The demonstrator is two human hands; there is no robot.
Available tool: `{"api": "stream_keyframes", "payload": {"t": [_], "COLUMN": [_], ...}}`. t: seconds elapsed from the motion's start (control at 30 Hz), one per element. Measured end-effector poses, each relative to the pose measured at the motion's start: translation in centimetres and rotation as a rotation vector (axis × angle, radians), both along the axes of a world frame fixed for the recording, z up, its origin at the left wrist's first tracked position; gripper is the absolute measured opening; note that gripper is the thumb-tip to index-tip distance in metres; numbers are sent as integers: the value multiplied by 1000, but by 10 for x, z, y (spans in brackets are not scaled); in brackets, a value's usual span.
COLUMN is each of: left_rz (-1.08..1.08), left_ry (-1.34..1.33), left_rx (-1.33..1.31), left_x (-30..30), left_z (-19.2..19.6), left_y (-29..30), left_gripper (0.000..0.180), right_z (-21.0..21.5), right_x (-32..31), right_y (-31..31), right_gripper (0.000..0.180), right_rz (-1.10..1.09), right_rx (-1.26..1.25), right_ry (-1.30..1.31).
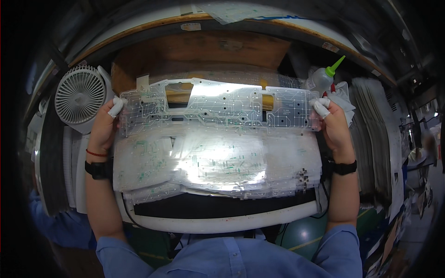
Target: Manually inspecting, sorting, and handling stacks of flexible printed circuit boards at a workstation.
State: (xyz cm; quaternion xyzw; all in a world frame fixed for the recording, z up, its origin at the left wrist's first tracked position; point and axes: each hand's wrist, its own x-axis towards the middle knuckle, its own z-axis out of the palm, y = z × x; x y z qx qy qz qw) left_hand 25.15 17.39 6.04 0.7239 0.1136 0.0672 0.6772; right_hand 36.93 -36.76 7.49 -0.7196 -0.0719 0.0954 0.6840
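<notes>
Between my two hands a clear flexible circuit sheet (218, 104) is stretched wide, printed with fine traces and dots and cut with several openings. My left hand (107, 118) pinches its left end, white covers on the fingertips. At the right end, my right hand (331, 119) grips it the same way, also with white fingertip covers. Just below and nearer to me lies a stack of similar transparent sheets (222, 160) with green marks, its edges uneven. Light glares off the middle of both the held sheet and the stack.
A white fan (80, 95) stands at the left. At the back right is a squeeze bottle (320, 79) with a green nozzle. Tall stacks of sheets (373, 139) line the right side, and a brown board (199, 53) rises behind. A white padded edge (222, 221) runs before me.
</notes>
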Motion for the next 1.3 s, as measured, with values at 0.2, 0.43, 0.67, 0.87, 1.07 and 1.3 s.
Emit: {"api": "stream_keyframes", "payload": {"t": [0.2, 0.43, 0.67, 0.87, 1.07, 1.3], "left_rz": [-15, 66, 44, 57, 114, 18], "left_ry": [-17, -21, 33, -21, -299, -112], "left_rx": [-28, -17, 17, -45, -356, 43], "left_x": [0, 1, 0, -4, 0, -3], "left_z": [-2, -5, -3, 1, -3, 7], "left_y": [0, 2, 4, 4, 4, -5], "left_gripper": [17, 17, 18, 21, 23, 37], "right_z": [-3, 1, 1, 1, 5, 0], "right_x": [3, -1, -2, -1, -5, -2], "right_y": [1, 1, 2, -2, 1, 6], "right_gripper": [14, 15, 16, 19, 27, 33], "right_rz": [-35, -16, -12, 46, -5, 7], "right_rx": [-58, -18, -23, 63, 236, 54], "right_ry": [-15, 2, 24, 8, -58, -92]}}
